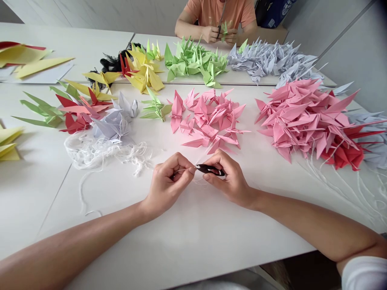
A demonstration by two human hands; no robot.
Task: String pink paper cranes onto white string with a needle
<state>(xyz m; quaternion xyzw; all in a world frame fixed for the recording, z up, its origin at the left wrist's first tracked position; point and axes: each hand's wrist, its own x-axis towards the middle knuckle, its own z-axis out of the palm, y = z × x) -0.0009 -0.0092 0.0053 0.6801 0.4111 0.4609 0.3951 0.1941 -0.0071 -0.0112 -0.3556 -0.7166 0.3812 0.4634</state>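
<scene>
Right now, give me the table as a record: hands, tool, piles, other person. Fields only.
left hand: pinching thin white string
right hand: holding small black clippers, tip close to left fingertips
ahead of hands: small pink pile of paper birds
right side: bigger pink pile, red birds at near edge
far row: green pile, pale blue pile
left side: tangled string heap
person opposite: holding green paper

You face a white table (193,241), its top divided by narrow seams (57,197). Beyond its far edge you see a pale rear wall (121,16); to its right, a grey side wall (359,60) with a slanting joint (346,30); past its far side, a brown carton (273,35). Soft light covers it.
</scene>
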